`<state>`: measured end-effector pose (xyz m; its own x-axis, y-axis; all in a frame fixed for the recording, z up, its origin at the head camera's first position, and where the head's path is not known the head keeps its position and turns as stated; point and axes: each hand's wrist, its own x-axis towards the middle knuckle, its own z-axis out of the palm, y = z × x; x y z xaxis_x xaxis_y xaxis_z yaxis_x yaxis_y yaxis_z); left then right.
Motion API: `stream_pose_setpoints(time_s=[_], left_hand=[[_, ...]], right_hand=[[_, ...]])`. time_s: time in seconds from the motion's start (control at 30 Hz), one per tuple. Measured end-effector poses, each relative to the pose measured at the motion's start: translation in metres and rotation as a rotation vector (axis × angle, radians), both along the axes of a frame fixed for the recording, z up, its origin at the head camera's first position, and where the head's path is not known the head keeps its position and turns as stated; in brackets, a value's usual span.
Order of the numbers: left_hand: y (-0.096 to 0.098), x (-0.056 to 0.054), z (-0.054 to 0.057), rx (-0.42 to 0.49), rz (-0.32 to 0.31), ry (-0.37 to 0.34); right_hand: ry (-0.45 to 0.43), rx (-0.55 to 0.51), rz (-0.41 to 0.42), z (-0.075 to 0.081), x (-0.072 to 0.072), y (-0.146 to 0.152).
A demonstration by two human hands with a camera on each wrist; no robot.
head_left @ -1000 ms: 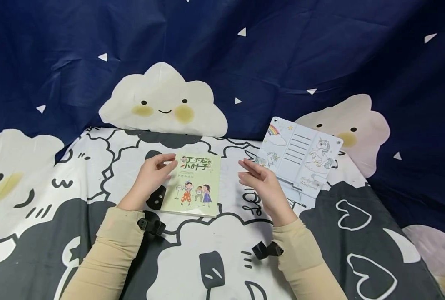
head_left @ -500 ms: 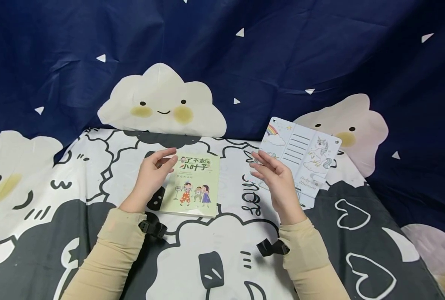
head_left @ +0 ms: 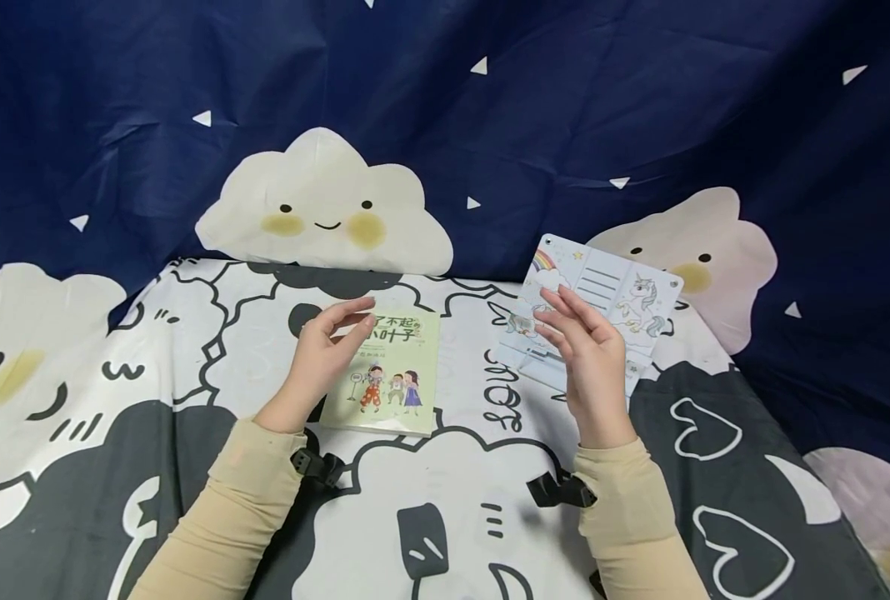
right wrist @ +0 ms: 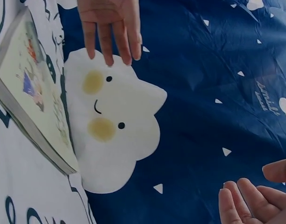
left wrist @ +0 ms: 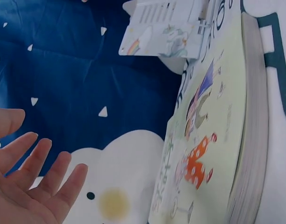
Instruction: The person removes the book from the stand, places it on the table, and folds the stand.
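A light green paperback book (head_left: pixel 403 412) with cartoon children on its cover lies flat on the patterned cloth, its page edges showing in the left wrist view. Above its left side hovers my left hand (head_left: pixel 321 362), fingers relaxed and holding nothing; it hides part of the cover title. My right hand (head_left: pixel 598 379), also holding nothing, is raised in front of a pale blue bookstand (head_left: pixel 643 304) with unicorns and a rainbow, covering its lower middle. In the right wrist view both hands, left hand (right wrist: pixel 110 28) and right hand (right wrist: pixel 255 200), appear apart from the book.
The black-and-white cloth (head_left: pixel 415 500) covers the table surface. Behind it hangs a navy curtain (head_left: pixel 415 83) with white triangles and smiling clouds. The bookstand stands tilted at the back right, near the curtain.
My right hand has shifted to the right, from beside the bookstand to in front of it. My left hand has drifted slightly right over the book. The book and bookstand stay put.
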<state>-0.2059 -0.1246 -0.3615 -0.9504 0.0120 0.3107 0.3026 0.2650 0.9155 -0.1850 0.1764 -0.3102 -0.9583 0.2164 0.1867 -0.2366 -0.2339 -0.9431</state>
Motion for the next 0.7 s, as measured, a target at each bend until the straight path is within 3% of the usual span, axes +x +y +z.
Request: stream_pose_setpoints(time_s=[0.47,0.7], left_hand=[[0.027,0.002,0.000,0.015,-0.086,-0.013],[0.050,0.005,0.011,0.061,-0.167,-0.055]], right_hand=[[0.062,-0.138,-0.130,0.009,0.003,0.031],[0.072,-0.169,-0.170,0.009,0.008,0.050]])
